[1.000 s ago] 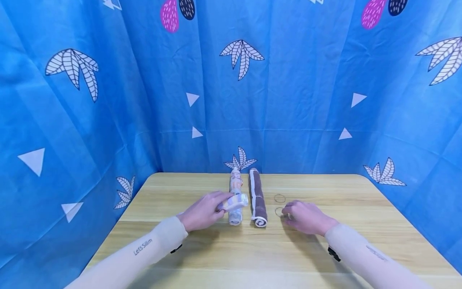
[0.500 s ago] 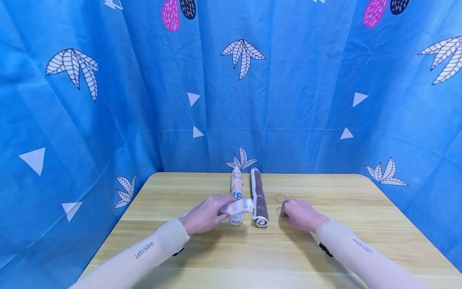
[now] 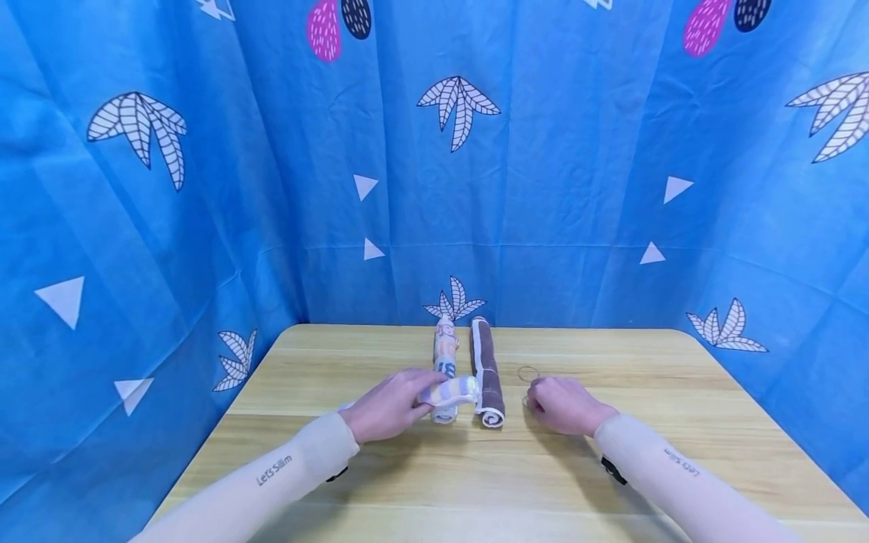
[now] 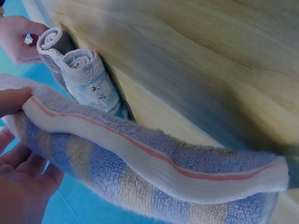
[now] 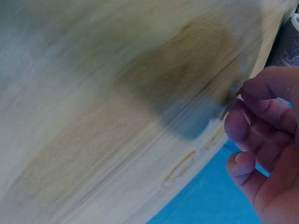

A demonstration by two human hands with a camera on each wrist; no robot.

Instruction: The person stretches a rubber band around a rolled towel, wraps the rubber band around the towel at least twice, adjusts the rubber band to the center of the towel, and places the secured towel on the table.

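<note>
Left hand (image 3: pixel 390 406) grips striped towel (image 3: pixel 449 391) at its 3 o'clock. Patterned roll (image 3: pixel 445 351) at towel's 12; brown roll (image 3: pixel 489 373) at patterned roll's 3. Loose ring (image 3: pixel 519 373) on table (image 3: pixel 407 490), right hand's (image 3: pixel 565 406) 10. Right hand pinches thin band (image 5: pixel 224 113), its 9.

The head view is bright, the bench (image 3: pixel 448 490) showing pale glare at six o'clock and soft shadows near five and seven; the right wrist view is dimmer and hazy.
</note>
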